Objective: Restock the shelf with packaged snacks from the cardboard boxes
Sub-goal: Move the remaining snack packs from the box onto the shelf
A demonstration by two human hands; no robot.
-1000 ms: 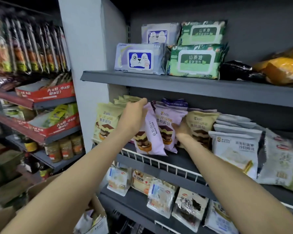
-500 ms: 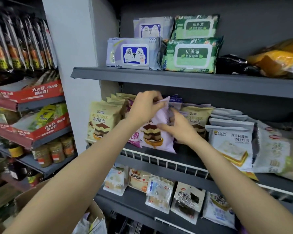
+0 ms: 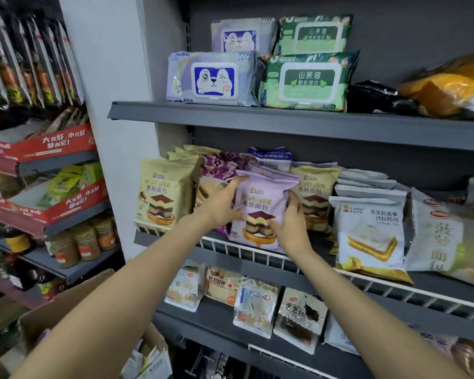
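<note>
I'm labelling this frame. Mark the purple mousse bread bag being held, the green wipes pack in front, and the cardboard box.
purple mousse bread bag (image 3: pixel 260 199), head view, printed front.
green wipes pack (image 3: pixel 308 80), head view, lid label.
cardboard box (image 3: pixel 63 305), head view, outer flap.

Two bare forearms rise from the lower edge of the view, slim and smooth, with no sleeve or cuff showing anywhere along them. The left hand (image 3: pixel 219 206) and the right hand (image 3: pixel 292 228) are ungloved. No watch, bracelet or band sits at either wrist, and no ring shows on the fingers that can be seen. The nails cannot be made out.
</note>
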